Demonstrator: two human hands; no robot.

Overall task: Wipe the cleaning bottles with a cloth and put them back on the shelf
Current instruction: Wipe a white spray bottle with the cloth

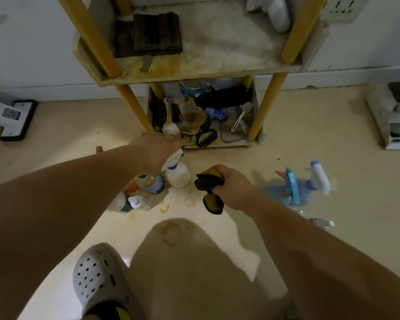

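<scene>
My left hand (158,146) reaches out low over the floor, its fingers fairly straight on top of the trigger head of a white spray bottle (178,175). Beside that bottle stand a clear bottle with a blue label (153,183) and a white bottle with a teal band (125,203). My right hand (232,188) grips a bunched yellow and black cloth (209,195). To the right stand a blue spray bottle (291,190) and one with a white trigger head (319,179). The stained shelf (217,56) with yellow posts is in front of me.
The shelf's bottom tier (217,143) holds brushes, scoops and jars. A dark folded cloth (156,33) and a white bottle (278,17) lie on the stained tier. A vacuum head (14,118) sits left, a dusty appliance (393,116) right. My grey clog (97,278) and stain rings (170,234) are near.
</scene>
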